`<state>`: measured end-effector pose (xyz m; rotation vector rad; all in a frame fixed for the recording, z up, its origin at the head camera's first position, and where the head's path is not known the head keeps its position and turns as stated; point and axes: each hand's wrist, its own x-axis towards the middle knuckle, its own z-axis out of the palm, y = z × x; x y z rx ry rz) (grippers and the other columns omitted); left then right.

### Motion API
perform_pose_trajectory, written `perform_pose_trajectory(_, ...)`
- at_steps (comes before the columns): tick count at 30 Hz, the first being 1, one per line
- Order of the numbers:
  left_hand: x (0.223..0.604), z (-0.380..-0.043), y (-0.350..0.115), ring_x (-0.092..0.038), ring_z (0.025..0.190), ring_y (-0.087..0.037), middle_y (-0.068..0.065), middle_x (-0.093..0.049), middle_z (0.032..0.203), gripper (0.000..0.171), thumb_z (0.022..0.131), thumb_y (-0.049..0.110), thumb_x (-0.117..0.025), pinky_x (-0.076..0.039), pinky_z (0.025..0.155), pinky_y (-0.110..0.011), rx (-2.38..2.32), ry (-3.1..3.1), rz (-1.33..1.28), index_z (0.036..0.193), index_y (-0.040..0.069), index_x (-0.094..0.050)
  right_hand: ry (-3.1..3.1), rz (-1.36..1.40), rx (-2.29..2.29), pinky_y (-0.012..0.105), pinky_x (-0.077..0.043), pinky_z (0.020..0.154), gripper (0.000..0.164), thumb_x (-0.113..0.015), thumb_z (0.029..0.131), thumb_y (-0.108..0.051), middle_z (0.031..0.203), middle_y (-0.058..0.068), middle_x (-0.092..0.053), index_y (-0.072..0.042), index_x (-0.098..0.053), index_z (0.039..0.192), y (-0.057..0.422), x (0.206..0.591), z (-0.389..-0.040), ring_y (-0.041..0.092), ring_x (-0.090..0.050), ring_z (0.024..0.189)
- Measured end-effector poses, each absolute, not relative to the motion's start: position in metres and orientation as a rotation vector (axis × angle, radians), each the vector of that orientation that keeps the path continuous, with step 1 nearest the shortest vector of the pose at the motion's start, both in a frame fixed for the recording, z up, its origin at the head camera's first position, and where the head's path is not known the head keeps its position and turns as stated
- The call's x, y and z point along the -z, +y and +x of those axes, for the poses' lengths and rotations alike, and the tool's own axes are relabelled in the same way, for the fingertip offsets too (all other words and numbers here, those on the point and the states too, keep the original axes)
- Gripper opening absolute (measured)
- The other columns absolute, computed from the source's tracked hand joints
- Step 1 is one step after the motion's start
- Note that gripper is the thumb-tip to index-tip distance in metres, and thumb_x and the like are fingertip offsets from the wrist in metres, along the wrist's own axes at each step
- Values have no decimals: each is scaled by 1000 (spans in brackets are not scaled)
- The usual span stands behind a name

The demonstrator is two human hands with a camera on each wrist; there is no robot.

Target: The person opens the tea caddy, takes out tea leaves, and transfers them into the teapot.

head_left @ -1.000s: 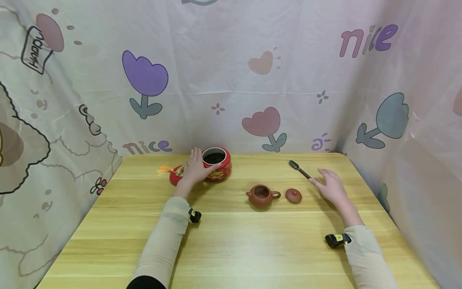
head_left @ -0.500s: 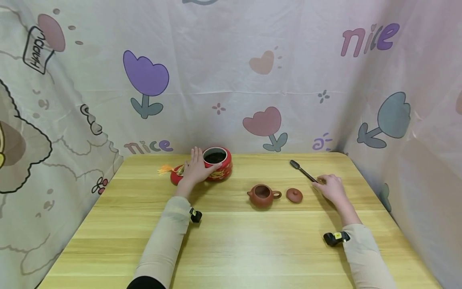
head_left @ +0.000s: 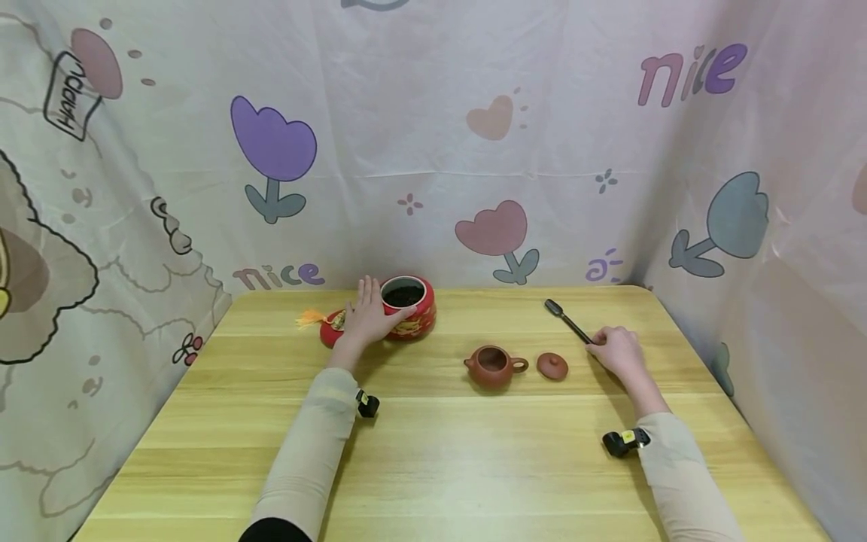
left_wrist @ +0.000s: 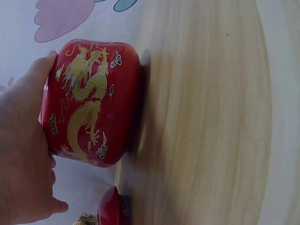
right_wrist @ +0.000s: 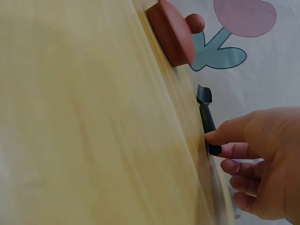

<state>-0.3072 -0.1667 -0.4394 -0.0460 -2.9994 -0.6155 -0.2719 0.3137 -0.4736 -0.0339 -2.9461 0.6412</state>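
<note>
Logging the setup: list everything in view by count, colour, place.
Jar: 1, red-gold, back centre-left
Contents: uncounted, dark, in jar
Jar lid: 1, red, orange tassel, left of jar
Teapot: 1, brown, centre-right
Teapot lid: 1, brown, right of teapot
Scoop: 1, black, back right
Table: 1, yellowish, below
Backdrop: 1, pale printed, behind table
Wrist cameras: 2, black, wrists
Unclear piece: 1, black, by left forearm
Sleeves: 2, beige, forearms
Left hand: 1, touching jar
Right hand: 1, fingers pinching scoop
</note>
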Motion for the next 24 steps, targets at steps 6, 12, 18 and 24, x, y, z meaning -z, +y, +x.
perform_pose_trajectory(6,439,-306,-167,3,153,-34,-17,3,165,123,77,86,-44,-8,117,-68,647,-2995,-47,156,1,-3,-2940,-66,-588,50,-41,77,22,-63,85,-21,96,22,-58,1,-65,91,309,470,-272,42,-49,94)
perform_pose_trajectory(12,440,-306,-168,5,153,-33,-16,5,165,122,78,86,-43,-7,117,-68,652,-2998,-52,156,2,-1,-2862,-24,-562,52,-41,76,23,-58,85,-19,95,23,-58,2,-65,89,307,469,-271,41,-49,93)
perform_pose_trajectory(18,441,-306,-166,5,154,-32,-16,4,165,122,77,86,-43,-8,118,-67,656,-2994,-44,156,3,-3,-2801,3,-559,56,-40,79,25,-56,86,-18,98,25,-59,4,-66,91,307,469,-270,44,-49,95)
perform_pose_trajectory(24,442,-308,-167,6,153,-32,-16,5,165,124,75,89,-40,-7,118,-67,644,-3005,-40,157,3,-1,-2758,32,-563,58,-39,82,24,-57,90,-17,102,27,-59,5,-66,96,306,468,-270,46,-49,99)
